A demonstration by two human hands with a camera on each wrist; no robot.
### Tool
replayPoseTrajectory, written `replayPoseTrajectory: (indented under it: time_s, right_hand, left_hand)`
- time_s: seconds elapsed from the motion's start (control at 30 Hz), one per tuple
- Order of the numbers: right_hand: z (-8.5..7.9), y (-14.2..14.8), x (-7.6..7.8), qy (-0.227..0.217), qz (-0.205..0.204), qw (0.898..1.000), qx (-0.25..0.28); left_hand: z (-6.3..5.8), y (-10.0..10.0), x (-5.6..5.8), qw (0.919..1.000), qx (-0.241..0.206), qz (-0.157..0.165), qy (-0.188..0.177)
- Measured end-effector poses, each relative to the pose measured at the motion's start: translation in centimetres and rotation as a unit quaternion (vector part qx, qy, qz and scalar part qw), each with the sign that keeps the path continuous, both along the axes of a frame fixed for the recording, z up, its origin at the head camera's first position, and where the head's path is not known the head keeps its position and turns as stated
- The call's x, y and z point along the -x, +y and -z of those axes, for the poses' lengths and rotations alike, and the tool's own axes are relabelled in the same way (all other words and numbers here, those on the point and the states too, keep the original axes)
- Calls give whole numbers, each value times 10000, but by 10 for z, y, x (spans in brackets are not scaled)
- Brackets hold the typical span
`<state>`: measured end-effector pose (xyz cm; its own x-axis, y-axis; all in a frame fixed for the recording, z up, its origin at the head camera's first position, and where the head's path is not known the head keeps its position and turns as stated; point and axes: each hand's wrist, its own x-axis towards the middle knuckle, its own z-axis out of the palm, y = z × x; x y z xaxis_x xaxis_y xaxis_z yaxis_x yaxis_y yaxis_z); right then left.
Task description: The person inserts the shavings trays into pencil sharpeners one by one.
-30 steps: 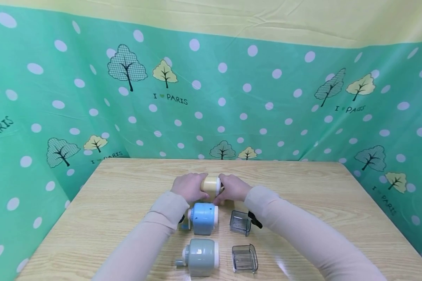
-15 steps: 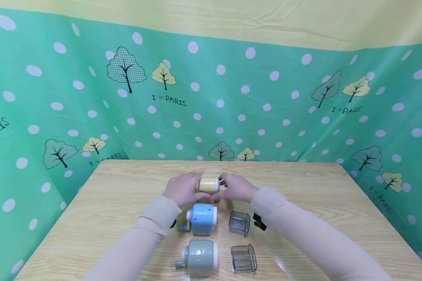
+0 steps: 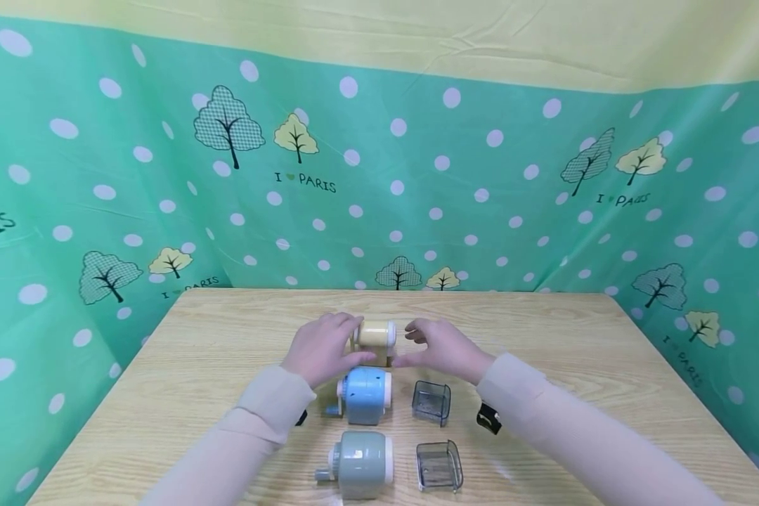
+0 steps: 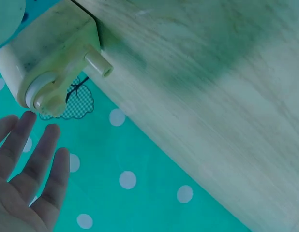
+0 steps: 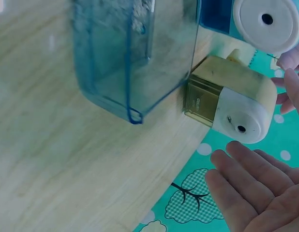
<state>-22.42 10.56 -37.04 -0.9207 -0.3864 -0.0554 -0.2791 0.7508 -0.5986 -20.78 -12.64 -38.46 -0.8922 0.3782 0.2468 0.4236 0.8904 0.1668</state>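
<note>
A yellow crank pencil sharpener [image 3: 376, 333] stands upright at the back of the row, its amber see-through drawer [image 5: 201, 103] seated under the white face. My left hand [image 3: 321, 350] is at its crank side, fingers extended; the left wrist view shows them beside the crank hub, holding nothing. To the right, my right hand [image 3: 448, 347] is spread with its palm facing the white face and a gap between. Just in front stands a blue pencil sharpener [image 3: 365, 393], and nearest me a grey-green pencil sharpener [image 3: 362, 460].
Two smoky clear drawers lie right of the front sharpeners: a rear drawer [image 3: 431, 400] and a front drawer [image 3: 439, 465]. The wooden table [image 3: 228, 330] ends at a green dotted cloth [image 3: 329, 239] behind and at the sides.
Both hands have come off the yellow pencil sharpener and drawn apart, left hand leftward, right hand rightward. The sharpener now stands released; the blue and grey-green ones have not moved.
</note>
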Motion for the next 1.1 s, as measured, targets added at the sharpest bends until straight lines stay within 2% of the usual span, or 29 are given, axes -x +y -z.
replayPoseTrajectory:
  time_s: [0.4, 0.6, 0.77, 0.9, 1.1]
  right_hand:
    - [8, 18, -20, 54, -113, 9999, 19]
    - [11, 26, -28, 113, -292, 9995, 94]
    - [16, 33, -36, 135, -454, 9989, 53]
    - [22, 40, -42, 203, -573, 9981, -59]
    - [31, 47, -49, 261, -503, 9984, -68]
  left_hand:
    - [2, 0, -10, 9982, -336, 285, 416]
    - [1, 1, -17, 9970, -383, 419, 532]
    - [3, 2, -25, 9948, -344, 665, 690]
    - [5, 4, -32, 9938, -386, 806, 657]
    - [9, 6, -38, 9947, -525, 762, 455]
